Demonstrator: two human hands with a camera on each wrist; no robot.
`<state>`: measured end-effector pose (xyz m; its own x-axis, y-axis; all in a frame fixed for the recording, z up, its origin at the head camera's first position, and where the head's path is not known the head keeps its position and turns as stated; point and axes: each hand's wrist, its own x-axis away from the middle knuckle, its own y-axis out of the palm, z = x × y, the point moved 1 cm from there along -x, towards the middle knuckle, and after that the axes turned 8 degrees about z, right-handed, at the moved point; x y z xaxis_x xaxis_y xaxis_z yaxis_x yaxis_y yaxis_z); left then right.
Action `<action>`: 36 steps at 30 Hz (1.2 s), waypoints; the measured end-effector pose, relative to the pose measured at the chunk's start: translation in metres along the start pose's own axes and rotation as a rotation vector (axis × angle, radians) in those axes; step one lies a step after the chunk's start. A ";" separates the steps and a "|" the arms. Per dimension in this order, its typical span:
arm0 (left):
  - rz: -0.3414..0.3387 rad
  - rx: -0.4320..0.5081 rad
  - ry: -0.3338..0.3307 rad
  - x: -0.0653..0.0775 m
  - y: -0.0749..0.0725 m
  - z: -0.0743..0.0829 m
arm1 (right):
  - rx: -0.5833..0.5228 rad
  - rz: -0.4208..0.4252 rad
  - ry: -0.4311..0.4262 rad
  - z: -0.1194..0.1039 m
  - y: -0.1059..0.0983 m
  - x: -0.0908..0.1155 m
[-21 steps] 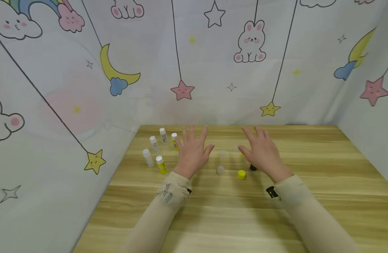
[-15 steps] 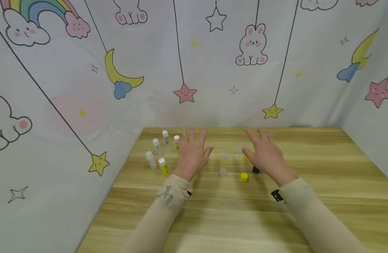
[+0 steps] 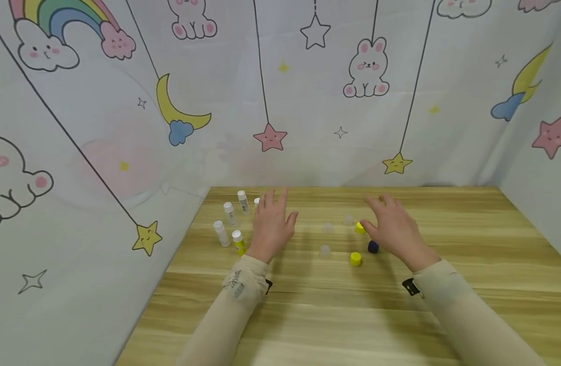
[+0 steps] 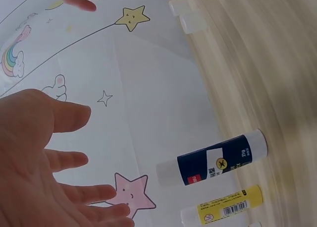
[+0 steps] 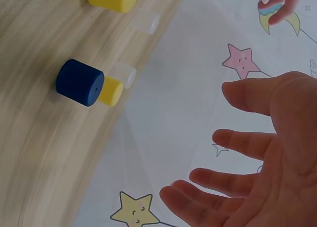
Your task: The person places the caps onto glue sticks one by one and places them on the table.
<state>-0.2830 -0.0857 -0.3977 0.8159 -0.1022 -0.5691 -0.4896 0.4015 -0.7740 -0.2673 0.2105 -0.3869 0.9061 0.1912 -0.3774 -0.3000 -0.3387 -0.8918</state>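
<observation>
My left hand (image 3: 272, 226) hovers beside a loose group of glue sticks on the left of the table, fingers spread and holding nothing. The group includes white glue sticks (image 3: 222, 234) and a yellow glue stick (image 3: 238, 242), all upright. In the left wrist view a navy-labelled glue stick (image 4: 215, 160) shows, hidden behind the hand in the head view. My right hand (image 3: 396, 231), also extended with nothing in it, is above the table near a navy cap (image 3: 373, 247) and a yellow cap (image 3: 360, 227). Another yellow cap (image 3: 355, 259) stands nearer.
Several translucent caps, one a clear cap (image 3: 325, 251), stand mid-table between the hands. The wooden table (image 3: 317, 325) meets a cartoon-printed curtain (image 3: 307, 162) at its back edge and another curtain side on the left.
The hands have moved slightly apart, left hand leftward over the glue sticks, right hand rightward, baring the navy cap and the far yellow cap. The head view has tilted up a little.
</observation>
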 end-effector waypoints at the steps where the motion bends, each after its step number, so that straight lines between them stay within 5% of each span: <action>1: 0.002 0.016 -0.006 0.000 0.000 -0.001 | -0.004 -0.003 -0.001 0.001 0.000 0.001; 25: 0.066 0.259 -0.222 0.011 0.008 -0.027 | -0.008 -0.141 0.012 0.006 0.022 0.010; 36: 0.039 0.403 -0.430 0.017 0.014 -0.033 | -0.009 -0.142 0.012 0.009 0.033 0.011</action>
<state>-0.2863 -0.1117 -0.4269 0.8924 0.2634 -0.3664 -0.4346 0.7201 -0.5409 -0.2703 0.2092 -0.4228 0.9428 0.2265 -0.2445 -0.1659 -0.3173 -0.9337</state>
